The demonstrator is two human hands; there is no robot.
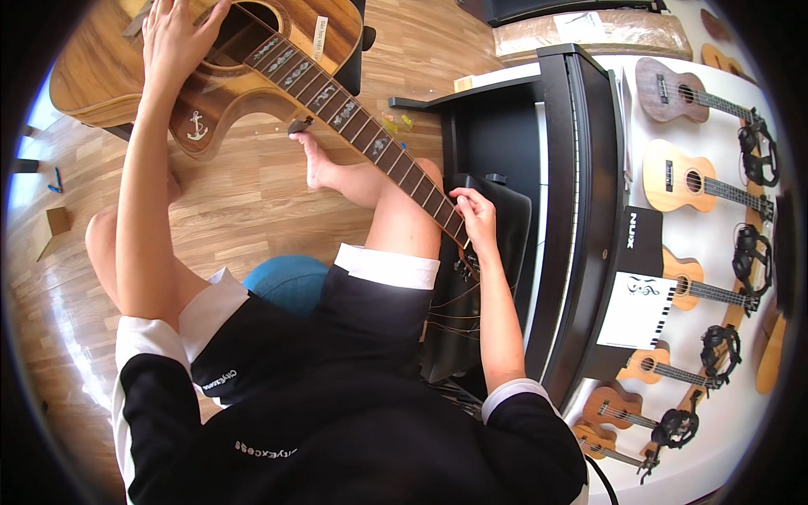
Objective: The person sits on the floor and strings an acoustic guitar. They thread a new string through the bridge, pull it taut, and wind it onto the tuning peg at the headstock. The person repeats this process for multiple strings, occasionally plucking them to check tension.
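An acoustic guitar [252, 118] with a glossy wood body and a white anchor inlay extends from upper left toward my right, its neck passing over my right knee. No strings show along its inlaid fretboard [337, 109]; several loose ones [454, 316] dangle near the headstock [468, 268]. My left hand [178, 40] rests on the body beside the soundhole [248, 29], fingers spread; the picture's edge cuts off part of it. At the headstock end, my right hand [478, 217] has its thumb and fingers closed at the neck's edge. The fingertips are partly hidden.
Close on the right stands a black piano [581, 210], with a black bench [497, 227] before it. Ukuleles [677, 175] and headphones [752, 252] hang along the white wall. Between my legs is a blue round seat [286, 282]. A small wooden piece [55, 229] lies on the floor.
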